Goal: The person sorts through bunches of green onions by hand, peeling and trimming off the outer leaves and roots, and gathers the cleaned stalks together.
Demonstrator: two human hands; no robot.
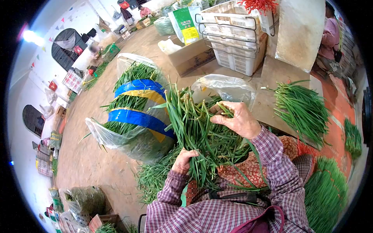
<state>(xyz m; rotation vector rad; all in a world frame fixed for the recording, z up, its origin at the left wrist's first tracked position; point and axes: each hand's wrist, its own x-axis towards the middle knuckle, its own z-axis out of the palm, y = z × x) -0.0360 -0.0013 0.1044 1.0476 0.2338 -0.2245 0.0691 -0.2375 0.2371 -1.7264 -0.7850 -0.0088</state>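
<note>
My left hand [183, 160] is closed around the lower part of a bunch of long green chive-like stalks [182, 124]. Their pale cut ends point up and away from me. To the right of that bunch, my right hand [239, 120] has its thumb and fingers bent together on a few stalks of the same kind [225, 110]. A heap of loose greens [159, 176] lies below and around both hands, partly across my lap. Beyond my left hand stands a clear plastic bag [143, 145] packed with greens, with blue and yellow bands around it.
A trimmed bundle of greens [301, 108] lies on a board at the right, and tied greens [326, 190] stand beside me. White plastic crates [233, 42] with red ties on top and a cardboard box [190, 58] are ahead. Other people sit farther off.
</note>
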